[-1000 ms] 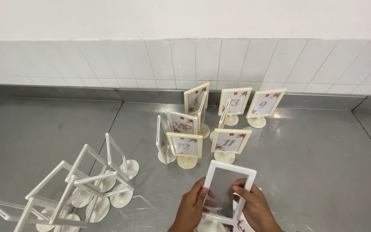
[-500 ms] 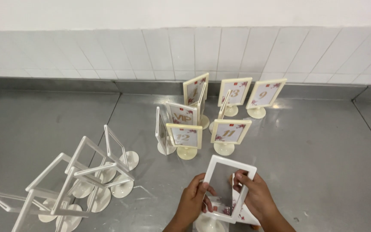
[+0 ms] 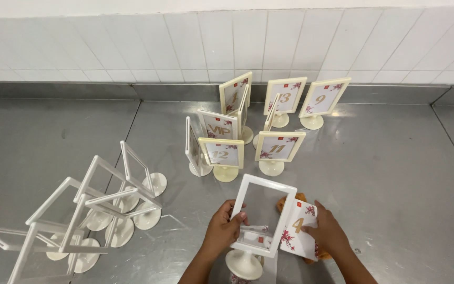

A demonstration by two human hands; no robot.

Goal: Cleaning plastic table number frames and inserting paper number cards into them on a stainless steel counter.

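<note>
Leftmost, a cluster of empty white frames (image 3: 95, 210) stands on round feet on the steel counter (image 3: 405, 173), tilted against one another and packed close, apart from the filled ones as if sorted by kind. Toward the middle, a group of cream card stands (image 3: 222, 153) with numbered inserts sits upright near the tiled wall (image 3: 132, 47), most faces turned to the viewer so they can be read.

Nearer the viewer, the left hand (image 3: 220, 231) is closed around the left edge of an empty white frame (image 3: 262, 215), thumb on the front, steadying it upright on its round foot so the slot stays reachable. Just right of it, the right hand (image 3: 328, 231) pinches a white flowered card (image 3: 298, 231), whose left edge meets the frame's right side, lined up with the opening. Something orange lies under that hand; what it is cannot be told.

Compared with half a second ago, the card has come out to the right of the frame, where before both hands sat over the frame itself.
</note>
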